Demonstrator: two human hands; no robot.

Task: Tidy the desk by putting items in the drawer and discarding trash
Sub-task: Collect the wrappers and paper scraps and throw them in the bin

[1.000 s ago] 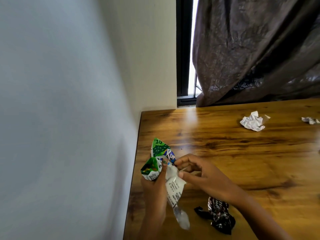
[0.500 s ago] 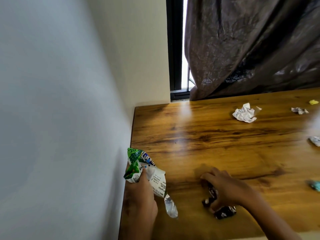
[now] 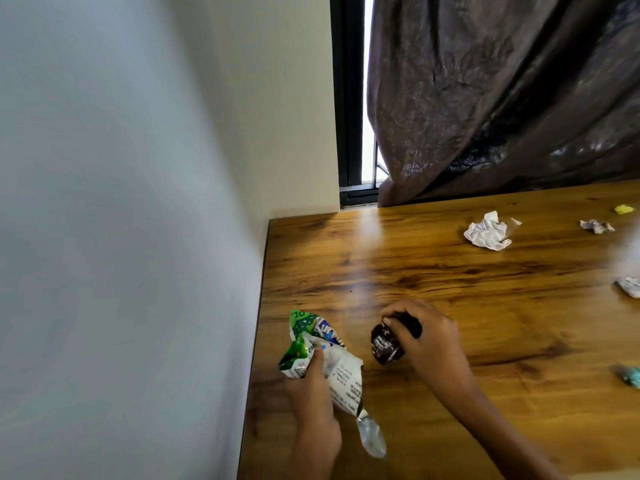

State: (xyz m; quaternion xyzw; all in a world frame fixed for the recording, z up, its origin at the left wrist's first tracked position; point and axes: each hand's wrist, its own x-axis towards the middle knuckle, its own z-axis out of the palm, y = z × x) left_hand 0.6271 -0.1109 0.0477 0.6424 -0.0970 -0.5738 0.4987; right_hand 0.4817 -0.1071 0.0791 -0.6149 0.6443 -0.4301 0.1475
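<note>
Your left hand [image 3: 313, 393] is clamped on the green wrapper [image 3: 311, 341], your right hand [image 3: 429, 344] on the dark wrapper [image 3: 386, 342], both near-left. Crumpled paper [image 3: 486, 232] and smaller scraps [image 3: 596, 226] remain far-right on the bench [image 3: 450, 289]; no drawer or bin visible.

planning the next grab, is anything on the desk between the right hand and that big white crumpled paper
Nothing visible: only bare desk lies between the right hand, which holds a dark wrapper, and the white crumpled paper.
</note>
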